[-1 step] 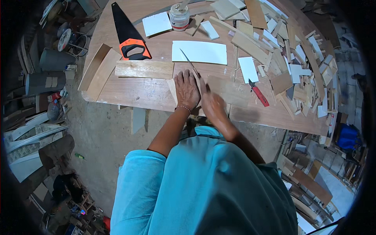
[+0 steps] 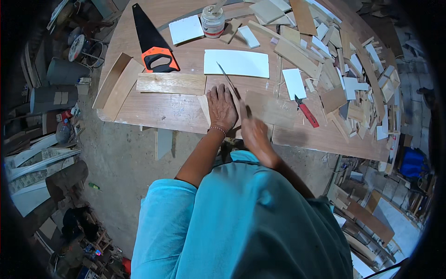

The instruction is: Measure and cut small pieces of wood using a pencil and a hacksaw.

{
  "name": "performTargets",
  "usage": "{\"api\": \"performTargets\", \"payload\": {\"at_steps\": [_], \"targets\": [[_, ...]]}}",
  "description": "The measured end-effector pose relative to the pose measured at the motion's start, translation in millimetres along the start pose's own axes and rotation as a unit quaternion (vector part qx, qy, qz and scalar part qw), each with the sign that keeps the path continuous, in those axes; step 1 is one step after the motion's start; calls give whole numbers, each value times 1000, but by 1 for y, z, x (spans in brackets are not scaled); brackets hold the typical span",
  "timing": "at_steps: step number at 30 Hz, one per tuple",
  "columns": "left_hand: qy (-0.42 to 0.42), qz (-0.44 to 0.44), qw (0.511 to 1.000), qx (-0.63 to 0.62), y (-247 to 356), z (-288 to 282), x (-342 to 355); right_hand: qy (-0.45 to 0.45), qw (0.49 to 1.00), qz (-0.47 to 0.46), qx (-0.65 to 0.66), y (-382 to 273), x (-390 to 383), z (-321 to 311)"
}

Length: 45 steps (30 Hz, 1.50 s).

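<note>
My left hand (image 2: 222, 109) lies flat with its fingers stretched out, pressing on a light wood piece (image 2: 204, 106) at the near edge of the worktable. My right hand (image 2: 255, 132), slightly blurred, is closed just to the right of it. It grips a tool with a thin pointed dark blade (image 2: 227, 78), whose tip points away from me over a white board (image 2: 244, 63). My hand hides most of the handle, so its exact kind is unclear. A wooden strip (image 2: 171, 83) lies left of my left hand.
A handsaw (image 2: 158, 56) with an orange and black handle lies at the left, beyond an angled wooden piece (image 2: 116, 88). A glass jar (image 2: 213, 23) stands at the back. A red-handled cutter (image 2: 306, 111) touches a white panel (image 2: 292, 81). Wood offcuts (image 2: 334, 69) pile up on the right.
My right hand and the blade have drawn slightly toward me, and the blade tip sits a little farther right. My left hand stays in place.
</note>
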State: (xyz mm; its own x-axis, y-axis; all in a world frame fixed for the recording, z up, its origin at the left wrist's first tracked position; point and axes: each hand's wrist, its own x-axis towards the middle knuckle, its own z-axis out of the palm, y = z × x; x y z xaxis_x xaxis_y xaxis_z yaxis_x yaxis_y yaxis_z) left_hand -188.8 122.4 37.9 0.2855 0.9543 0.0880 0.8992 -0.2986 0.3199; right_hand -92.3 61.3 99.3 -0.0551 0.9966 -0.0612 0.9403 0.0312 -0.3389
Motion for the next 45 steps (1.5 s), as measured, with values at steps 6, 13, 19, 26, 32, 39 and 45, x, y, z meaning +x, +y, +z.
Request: {"api": "performTargets", "payload": {"at_steps": [6,13,19,26,32,39,45], "targets": [[48,21,999,-7,-5,0,0,-71,996,-42,-18,-5,-9,26],[15,-6,1000,-15,-3,-3,2,-103,993,40,30,10,3,-10],[40,21,999,1,-6,4,1,-112,991,70,31,-8,30,-2],[65,17,998,-3,-3,2,-1,-17,999,27,34,-1,13,5],[53,39,998,23,-6,7,5,-1,999,-20,40,4,54,24],[34,23,999,20,-5,1,4,-76,997,22,25,3,23,2],[28,15,999,-15,-4,1,1,-25,999,2,46,7,35,23]]}}
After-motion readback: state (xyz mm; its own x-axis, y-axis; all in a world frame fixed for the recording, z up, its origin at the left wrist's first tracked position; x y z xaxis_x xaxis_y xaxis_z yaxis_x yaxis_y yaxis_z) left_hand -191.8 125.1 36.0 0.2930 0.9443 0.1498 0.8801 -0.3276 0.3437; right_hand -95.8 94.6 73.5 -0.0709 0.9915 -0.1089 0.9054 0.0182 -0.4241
